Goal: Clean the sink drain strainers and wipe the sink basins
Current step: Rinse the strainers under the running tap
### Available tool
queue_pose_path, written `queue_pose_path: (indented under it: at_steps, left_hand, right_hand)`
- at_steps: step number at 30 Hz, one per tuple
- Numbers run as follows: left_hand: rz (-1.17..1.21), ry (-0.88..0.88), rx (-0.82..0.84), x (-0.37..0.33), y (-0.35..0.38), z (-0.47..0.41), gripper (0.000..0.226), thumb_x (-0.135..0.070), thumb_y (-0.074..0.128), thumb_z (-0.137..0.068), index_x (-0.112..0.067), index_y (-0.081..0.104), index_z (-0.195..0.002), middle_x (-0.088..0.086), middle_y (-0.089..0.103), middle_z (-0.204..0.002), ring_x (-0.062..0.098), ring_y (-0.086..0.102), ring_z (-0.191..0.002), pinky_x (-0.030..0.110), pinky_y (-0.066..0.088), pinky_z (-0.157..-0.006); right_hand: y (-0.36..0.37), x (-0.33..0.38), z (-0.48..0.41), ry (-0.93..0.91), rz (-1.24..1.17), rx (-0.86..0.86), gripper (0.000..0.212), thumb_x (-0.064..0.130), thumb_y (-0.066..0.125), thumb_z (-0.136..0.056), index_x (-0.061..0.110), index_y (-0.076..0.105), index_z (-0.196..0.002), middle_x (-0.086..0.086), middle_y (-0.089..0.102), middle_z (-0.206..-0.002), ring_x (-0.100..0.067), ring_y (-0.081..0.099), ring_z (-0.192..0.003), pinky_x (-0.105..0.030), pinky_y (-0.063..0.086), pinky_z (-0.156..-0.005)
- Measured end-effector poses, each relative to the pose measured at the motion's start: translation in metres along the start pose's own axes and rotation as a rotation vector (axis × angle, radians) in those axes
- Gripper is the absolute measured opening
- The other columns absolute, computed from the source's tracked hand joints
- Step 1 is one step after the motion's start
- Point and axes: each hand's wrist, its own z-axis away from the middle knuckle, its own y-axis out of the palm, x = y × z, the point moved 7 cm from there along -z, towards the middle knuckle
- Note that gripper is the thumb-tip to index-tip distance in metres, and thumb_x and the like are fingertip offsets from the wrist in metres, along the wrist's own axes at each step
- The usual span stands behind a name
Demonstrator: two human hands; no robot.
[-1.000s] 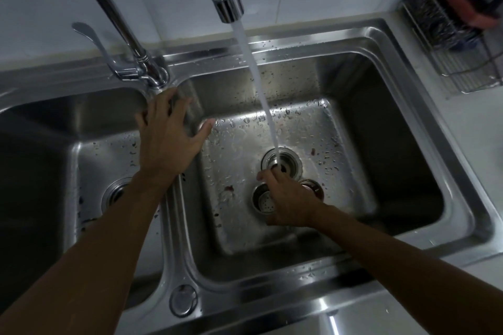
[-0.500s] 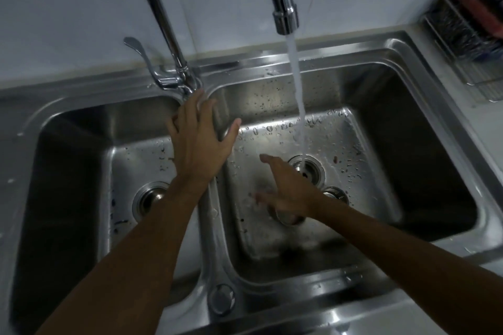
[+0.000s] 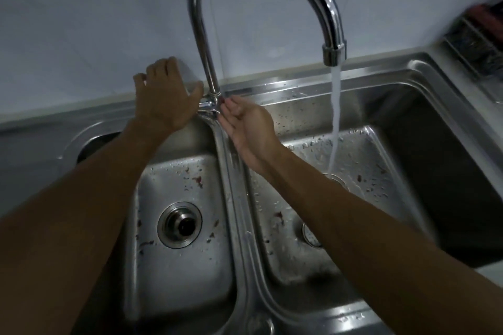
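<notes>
The left basin's drain strainer [image 3: 179, 226] sits in its drain hole, in plain sight on a floor flecked with dark red bits. In the right basin [image 3: 362, 149] a strainer [image 3: 310, 236] lies on the floor, mostly hidden under the right forearm, and the drain [image 3: 339, 179] where the water stream [image 3: 335, 117] lands shows only as a sliver of rim.

Half a second ago the right hand [image 3: 249, 124] was low over the right basin floor near the strainers; now it is up at the base of the faucet [image 3: 211, 102], empty, palm turned up, fingers loosely spread and their tips just beside the base. The left hand [image 3: 164, 98] has left the divider [image 3: 231, 171] and now lies palm down behind and left of the faucet base, thumb touching it, fingers curled toward the wall. The faucet handle is covered by this hand, so whether the fingers clamp it cannot be told. The water keeps running. A wire rack [image 3: 473, 43] at the far right is blurred and cut off.
</notes>
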Motion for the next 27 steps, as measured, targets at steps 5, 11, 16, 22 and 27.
queue_pose_path:
  at_steps: [5, 11, 16, 22, 27]
  left_hand:
    - [0.106, 0.089, -0.222, -0.021, -0.035, 0.033, 0.049, -0.026, 0.039, -0.104, 0.004, 0.054, -0.14, 0.027, 0.061, -0.124, 0.043, 0.057, -0.112, 0.051, 0.038, -0.097]
    - [0.062, 0.167, -0.304, -0.04, -0.051, 0.066, 0.038, -0.012, 0.042, -0.103, 0.002, 0.059, -0.135, 0.021, 0.062, -0.134, 0.035, 0.057, -0.127, 0.046, 0.04, -0.1]
    - [0.039, 0.099, -0.21, -0.048, -0.045, 0.067, 0.046, -0.024, 0.039, -0.105, 0.001, 0.053, -0.14, 0.022, 0.053, -0.146, 0.035, 0.046, -0.14, 0.049, 0.036, -0.108]
    - [0.077, -0.074, 0.004, -0.096, -0.027, 0.098, 0.073, -0.058, 0.029, -0.107, -0.008, 0.026, -0.161, 0.022, 0.009, -0.171, 0.041, 0.005, -0.159, 0.057, 0.014, -0.126]
    - [0.166, 0.037, 0.171, -0.206, 0.001, 0.144, 0.086, -0.069, 0.016, -0.099, -0.013, 0.022, -0.164, 0.016, 0.009, -0.173, 0.035, 0.003, -0.16, 0.054, 0.009, -0.128]
  right_hand:
    - [-0.003, -0.008, -0.004, -0.026, -0.056, -0.027, 0.035, -0.014, 0.032, -0.091, -0.015, 0.048, -0.123, -0.012, 0.048, -0.138, -0.019, 0.053, -0.125, -0.034, 0.041, -0.112]
    - [-0.003, -0.006, -0.002, -0.045, -0.015, -0.096, 0.054, -0.016, 0.031, -0.09, -0.022, 0.017, -0.142, -0.032, 0.039, -0.147, -0.031, 0.044, -0.137, -0.032, 0.043, -0.107]
    - [-0.002, -0.007, -0.001, -0.011, 0.025, -0.065, 0.04, -0.014, 0.031, -0.09, -0.013, 0.051, -0.125, -0.034, 0.051, -0.139, -0.04, 0.05, -0.134, -0.043, 0.041, -0.116]
    - [-0.037, 0.02, 0.03, -0.034, 0.346, -0.096, 0.017, 0.003, 0.044, -0.098, 0.003, 0.06, -0.095, -0.016, 0.056, -0.089, -0.029, 0.05, -0.087, -0.044, 0.041, -0.08]
    - [-0.144, 0.104, 0.098, -0.095, 0.764, -0.261, 0.046, 0.021, 0.051, -0.105, 0.01, 0.046, -0.149, -0.008, 0.064, -0.128, -0.02, 0.063, -0.115, -0.044, 0.052, -0.105]
